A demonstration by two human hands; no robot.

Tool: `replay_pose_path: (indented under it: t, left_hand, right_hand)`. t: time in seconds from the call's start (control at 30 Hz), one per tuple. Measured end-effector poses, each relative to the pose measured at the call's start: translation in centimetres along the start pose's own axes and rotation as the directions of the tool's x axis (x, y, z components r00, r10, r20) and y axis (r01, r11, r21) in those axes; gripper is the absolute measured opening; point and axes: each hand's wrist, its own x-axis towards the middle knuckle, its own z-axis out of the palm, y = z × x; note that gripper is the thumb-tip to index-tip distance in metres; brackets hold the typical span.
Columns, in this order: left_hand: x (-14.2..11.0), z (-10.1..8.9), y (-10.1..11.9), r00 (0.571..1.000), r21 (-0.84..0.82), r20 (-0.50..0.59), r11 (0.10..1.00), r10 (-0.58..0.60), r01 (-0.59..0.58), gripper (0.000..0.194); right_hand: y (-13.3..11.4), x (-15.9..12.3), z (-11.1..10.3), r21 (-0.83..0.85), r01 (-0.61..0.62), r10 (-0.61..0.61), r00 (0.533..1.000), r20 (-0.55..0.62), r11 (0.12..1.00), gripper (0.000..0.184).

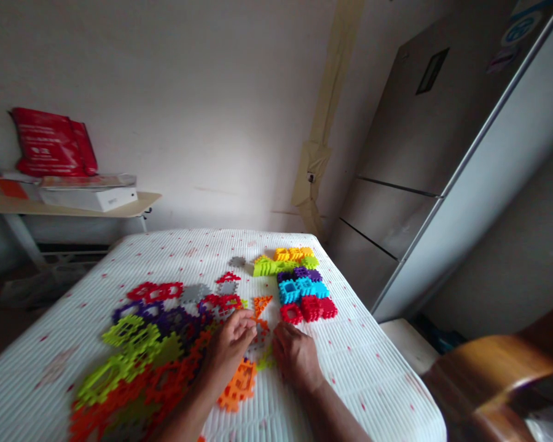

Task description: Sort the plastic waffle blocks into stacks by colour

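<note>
In the head view my left hand [233, 341] is over the front middle of the table, its fingers curled and its thumb close to the fingertips. An orange interlocking plastic piece [260, 325] lies right by these fingertips; whether they grip it is hard to see. My right hand [297, 355] is closed with its knuckles up, fingertips pointing down and hidden. Beside it is a small lime-green piece [266, 360]. An orange triangle piece [262, 305] lies just beyond both hands. Under my left wrist is a square orange piece [238, 383].
Loose red, grey, purple, green and orange pieces [133, 350] spread over the left side. Sorted stacks stand at right: yellow [295, 253], lime [271, 266], purple [306, 274], blue [299, 288], red [311, 309]. A refrigerator [391, 153] and wooden chair [493, 374] flank the table [364, 368].
</note>
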Motion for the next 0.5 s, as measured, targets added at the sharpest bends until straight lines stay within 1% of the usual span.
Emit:
replay_pose_path:
  t: [0.2,0.33,0.5]
  left_hand:
    - [0.17,-0.07,-0.44,1.000,-0.006,0.013,1.000,0.013,-0.012,0.035]
    - [0.25,-0.14,-0.54,1.000,-0.003,0.014,1.000,0.012,-0.012,0.035]
    - [-0.05,0.19,0.05,1.000,0.022,0.010,1.000,0.014,-0.014,0.036]
  right_hand:
    - [0.02,0.09,0.17,0.004,-0.013,0.013,1.000,-0.013,1.000,0.017]
    - [0.09,0.11,0.29,0.007,0.003,-0.003,0.999,-0.039,1.000,0.019]
    - [0.04,0.11,0.05,0.032,0.013,-0.012,0.999,-0.036,0.999,0.017]
